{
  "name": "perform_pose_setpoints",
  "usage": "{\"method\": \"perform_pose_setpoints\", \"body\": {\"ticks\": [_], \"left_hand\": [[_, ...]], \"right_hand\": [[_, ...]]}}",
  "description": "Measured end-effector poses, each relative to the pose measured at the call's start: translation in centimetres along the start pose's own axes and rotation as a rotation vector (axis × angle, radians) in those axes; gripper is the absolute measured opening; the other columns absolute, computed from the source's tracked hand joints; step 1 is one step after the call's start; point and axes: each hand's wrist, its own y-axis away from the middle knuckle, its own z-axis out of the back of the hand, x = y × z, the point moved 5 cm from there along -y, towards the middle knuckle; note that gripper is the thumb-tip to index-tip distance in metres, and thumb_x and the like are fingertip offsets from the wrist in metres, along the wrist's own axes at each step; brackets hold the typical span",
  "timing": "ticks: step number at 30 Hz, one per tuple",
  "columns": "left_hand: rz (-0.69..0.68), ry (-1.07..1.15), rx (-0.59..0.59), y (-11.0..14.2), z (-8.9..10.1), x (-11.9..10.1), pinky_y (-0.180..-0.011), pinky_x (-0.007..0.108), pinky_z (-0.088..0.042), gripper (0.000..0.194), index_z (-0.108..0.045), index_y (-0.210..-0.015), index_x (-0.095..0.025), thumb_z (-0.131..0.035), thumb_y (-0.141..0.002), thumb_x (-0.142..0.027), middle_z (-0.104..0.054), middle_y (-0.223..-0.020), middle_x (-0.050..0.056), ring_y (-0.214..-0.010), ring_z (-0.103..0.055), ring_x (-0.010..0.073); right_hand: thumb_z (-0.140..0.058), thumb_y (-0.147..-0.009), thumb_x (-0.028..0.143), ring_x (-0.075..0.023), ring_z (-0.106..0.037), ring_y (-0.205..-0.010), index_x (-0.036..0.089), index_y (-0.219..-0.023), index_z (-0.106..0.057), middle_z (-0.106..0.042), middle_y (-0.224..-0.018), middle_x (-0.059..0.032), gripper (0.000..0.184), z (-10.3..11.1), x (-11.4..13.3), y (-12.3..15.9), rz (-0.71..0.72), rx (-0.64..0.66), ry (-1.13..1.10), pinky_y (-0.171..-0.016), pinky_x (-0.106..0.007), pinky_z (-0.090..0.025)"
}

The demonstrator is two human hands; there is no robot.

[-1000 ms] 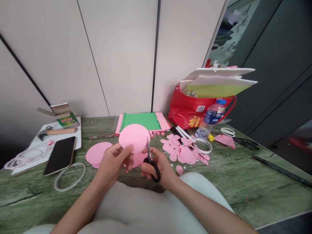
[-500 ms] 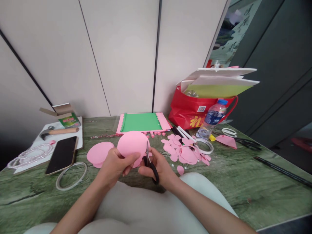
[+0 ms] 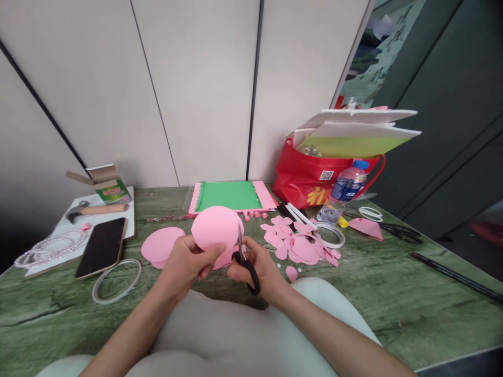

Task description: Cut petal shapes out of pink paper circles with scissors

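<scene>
My left hand (image 3: 192, 260) pinches the lower edge of a pink paper circle (image 3: 215, 228), held up above the table. In my right hand (image 3: 257, 267) is a pair of black-handled scissors (image 3: 251, 275), its blades pointing upward along the circle's right edge. Whether the blades touch the paper, I cannot tell. Below the circle more pink paper (image 3: 227, 256) shows, partly hidden by my fingers. Left of my left hand lie several pink paper rounds (image 3: 162, 246), overlapping. Pink flower-shaped cutouts (image 3: 279, 235) are heaped to the right of my right hand.
A phone (image 3: 102, 247), a hammer (image 3: 98, 210), a bead string (image 3: 51, 247) and a tape roll (image 3: 117, 281) lie left. Green sheet (image 3: 230, 195) is at the back. Right are a red bag (image 3: 293, 178), a water bottle (image 3: 341, 192), another tape roll (image 3: 330, 235) and a black rod (image 3: 451, 273).
The pink circle has risen and tilted slightly in my left hand. The scissors have shifted a little to the right with my right hand. The whole view has moved slightly.
</scene>
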Motion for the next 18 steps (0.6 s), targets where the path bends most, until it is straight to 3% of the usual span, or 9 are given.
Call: {"method": "perform_pose_setpoints", "body": {"ticks": [11,18], "left_hand": [[-0.036,0.016,-0.008,-0.03,0.11,-0.11,-0.032,0.017,-0.023,0.028,-0.050,-0.049,-0.015,-0.066,-0.067,-0.031,-0.041,-0.034,-0.007,-0.031,-0.032,0.0033],[0.004,0.154,0.083,0.19,-0.68,-0.54,-0.028,0.019,-0.035,0.023,-0.056,-0.062,-0.014,-0.061,-0.071,-0.035,-0.058,-0.052,-0.001,-0.032,-0.047,0.0083]], "right_hand": [[-0.073,-0.056,0.037,-0.0069,-0.043,-0.035,0.020,-0.092,-0.045,-0.054,-0.049,0.0084,0.048,0.33,0.09,0.04,0.004,-0.049,0.153,-0.036,-0.017,-0.030],[-0.070,-0.061,0.037,-0.0077,-0.043,-0.033,0.021,-0.095,-0.044,-0.047,-0.039,0.0127,0.046,0.36,-0.35,0.11,-0.003,-0.019,0.122,-0.041,-0.021,-0.038]]}}
